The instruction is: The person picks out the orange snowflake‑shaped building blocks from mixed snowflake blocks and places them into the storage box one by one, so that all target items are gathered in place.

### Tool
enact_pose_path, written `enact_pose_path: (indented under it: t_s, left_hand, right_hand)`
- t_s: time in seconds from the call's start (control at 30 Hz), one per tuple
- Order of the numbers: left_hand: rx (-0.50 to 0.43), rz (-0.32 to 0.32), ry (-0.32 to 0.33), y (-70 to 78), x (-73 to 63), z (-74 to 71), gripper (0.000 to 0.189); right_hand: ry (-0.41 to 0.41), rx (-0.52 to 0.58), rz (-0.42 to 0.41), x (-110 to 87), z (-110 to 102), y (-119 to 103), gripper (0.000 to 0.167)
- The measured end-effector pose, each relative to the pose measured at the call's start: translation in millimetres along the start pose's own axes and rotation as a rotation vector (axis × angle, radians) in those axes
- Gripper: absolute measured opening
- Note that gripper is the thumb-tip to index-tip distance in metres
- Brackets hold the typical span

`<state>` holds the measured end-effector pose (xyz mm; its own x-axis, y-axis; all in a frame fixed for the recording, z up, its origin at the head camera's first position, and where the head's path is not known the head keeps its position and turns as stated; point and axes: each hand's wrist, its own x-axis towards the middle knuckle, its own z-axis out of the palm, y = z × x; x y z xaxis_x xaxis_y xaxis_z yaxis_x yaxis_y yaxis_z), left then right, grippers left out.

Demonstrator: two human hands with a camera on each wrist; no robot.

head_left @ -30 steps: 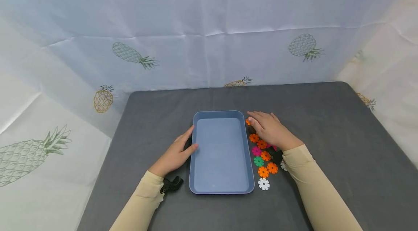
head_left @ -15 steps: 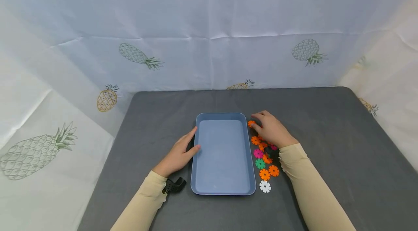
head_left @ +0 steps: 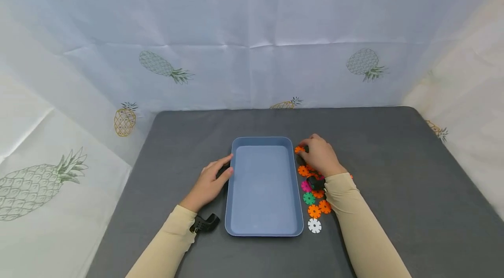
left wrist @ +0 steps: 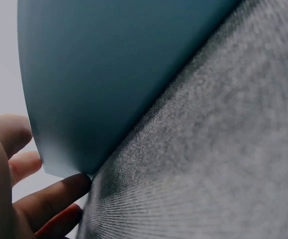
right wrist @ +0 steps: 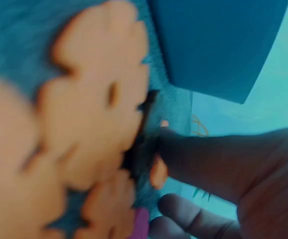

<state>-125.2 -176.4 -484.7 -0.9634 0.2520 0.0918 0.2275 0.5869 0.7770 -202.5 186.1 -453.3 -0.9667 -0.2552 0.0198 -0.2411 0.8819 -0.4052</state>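
Note:
A blue rectangular tray [head_left: 264,190] lies on the table. My left hand [head_left: 206,184] rests against its left side, fingers fairly straight, with the thumb at the rim; in the left wrist view the fingertips [left wrist: 76,185] meet the tray's outer wall [left wrist: 99,74]. To the right of the tray, my right hand [head_left: 320,153] has thumb and fingers curled around an orange notched, flower-shaped disc [head_left: 299,150] near the tray's far right corner. In the right wrist view the thumb [right wrist: 204,159] covers part of a small orange disc [right wrist: 159,172]; other orange discs [right wrist: 94,94] blur large in front.
More notched discs lie along the tray's right side: several orange ones [head_left: 314,211], a green one [head_left: 309,198], a pink one [head_left: 306,186] and a white one [head_left: 314,225]. The right forearm [head_left: 358,221] overhangs part of them. A pineapple-print cloth [head_left: 252,42] hangs behind the grey table [head_left: 189,133].
The right hand's fingers have bent down and closed in around the far orange disc, from lying flatter over it. The left hand stays at the tray's side. The head view has shifted slightly.

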Motion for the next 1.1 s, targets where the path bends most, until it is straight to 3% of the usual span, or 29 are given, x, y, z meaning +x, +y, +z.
enact_pose_path:
  t_s: [0.23,0.5,0.83,1.1]
  left_hand:
    - [0.024,0.032,-0.001,-4.7,1.5,-2.9,0.054]
    - [0.005,-0.004,-0.007,-3.1,3.5,-4.9,0.055]
    - [0.017,-0.035,-0.018,-8.7,-2.0,-5.0,0.056]
    - [0.022,0.022,-0.001,-5.8,4.2,-5.9,0.059]
  right_hand:
    - [0.012,0.031,0.065,2.6,-1,-8,0.025]
    - [0.05,0.091,0.131,2.3,-6,-10,0.02]
    - [0.012,0.27,0.097,1.5,-8,-8,0.013]
    - [0.052,0.365,0.108,4.3,-21,-8,0.016]
